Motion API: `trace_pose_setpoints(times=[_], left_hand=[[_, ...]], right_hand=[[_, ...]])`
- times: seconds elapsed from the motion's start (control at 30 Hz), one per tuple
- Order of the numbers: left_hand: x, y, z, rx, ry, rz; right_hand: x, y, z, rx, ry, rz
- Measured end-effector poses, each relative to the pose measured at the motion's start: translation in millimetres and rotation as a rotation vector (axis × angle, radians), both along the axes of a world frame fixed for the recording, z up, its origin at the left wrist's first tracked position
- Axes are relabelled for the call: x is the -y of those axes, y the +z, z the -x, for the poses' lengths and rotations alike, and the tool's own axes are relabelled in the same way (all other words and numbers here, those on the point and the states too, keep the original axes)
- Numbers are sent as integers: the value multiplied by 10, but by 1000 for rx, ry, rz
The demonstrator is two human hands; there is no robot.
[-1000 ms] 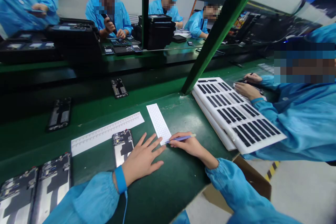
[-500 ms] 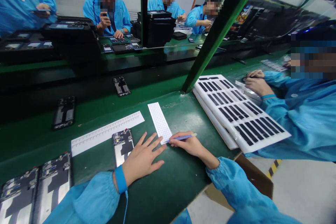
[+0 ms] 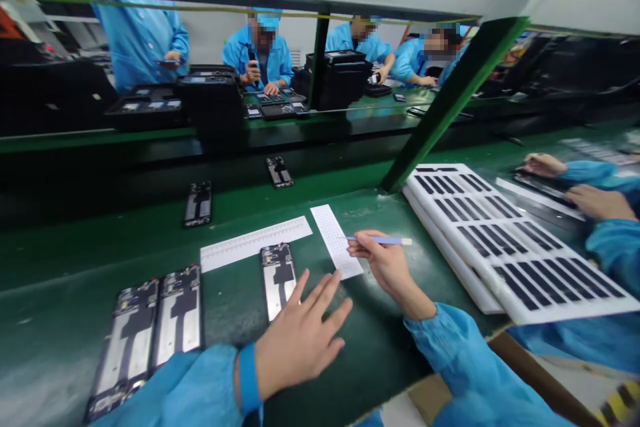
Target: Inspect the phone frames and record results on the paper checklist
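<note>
My right hand (image 3: 383, 263) pinches slim lavender tweezers (image 3: 383, 240), whose thin tip lies over the middle of a narrow white label sheet (image 3: 327, 223) printed with small rows. My left hand (image 3: 305, 337) is spread with nothing in it; a fingertip is at the sheet's lower edge, and whether it touches cannot be told. A blue band circles that wrist. Beside its fingers lies an opened phone body (image 3: 277, 273), its lower end hidden by the hand. Behind that phone is a longer white strip sheet (image 3: 250, 243) with two rows of marks.
Two opened phone bodies (image 3: 177, 313) lie side by side at left, partly behind my sleeve. Two smaller-looking ones (image 3: 198, 204) lie farther back. White foam trays (image 3: 480, 223) with black strips are stacked at right, by a green post (image 3: 450, 113). A co-worker's hands (image 3: 597, 200) work beyond.
The tweezers have moved from the label sheet's near end up to its middle. My left fingers have drawn back slightly from the sheet. The camera view has turned left.
</note>
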State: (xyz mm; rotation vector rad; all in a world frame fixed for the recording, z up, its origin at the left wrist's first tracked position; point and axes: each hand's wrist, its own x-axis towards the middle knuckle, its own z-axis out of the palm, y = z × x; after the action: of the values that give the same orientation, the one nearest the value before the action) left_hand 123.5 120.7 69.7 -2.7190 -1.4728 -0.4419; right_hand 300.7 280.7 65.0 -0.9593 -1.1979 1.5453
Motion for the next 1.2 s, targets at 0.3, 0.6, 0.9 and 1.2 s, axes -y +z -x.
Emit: trace_pose_setpoints(times=[0.3, 0.6, 0.9, 1.2], left_hand=[[198, -422, 990, 85, 572, -103], [119, -534, 969, 90, 544, 19], [105, -494, 944, 29, 548, 24], [-92, -257, 885, 28, 609, -103]], right_hand=[[72, -352, 1158, 183, 530, -21], [44, -410, 1110, 244, 553, 0], [79, -428, 1134, 255, 570, -57], [-543, -113, 917, 173, 154, -156]])
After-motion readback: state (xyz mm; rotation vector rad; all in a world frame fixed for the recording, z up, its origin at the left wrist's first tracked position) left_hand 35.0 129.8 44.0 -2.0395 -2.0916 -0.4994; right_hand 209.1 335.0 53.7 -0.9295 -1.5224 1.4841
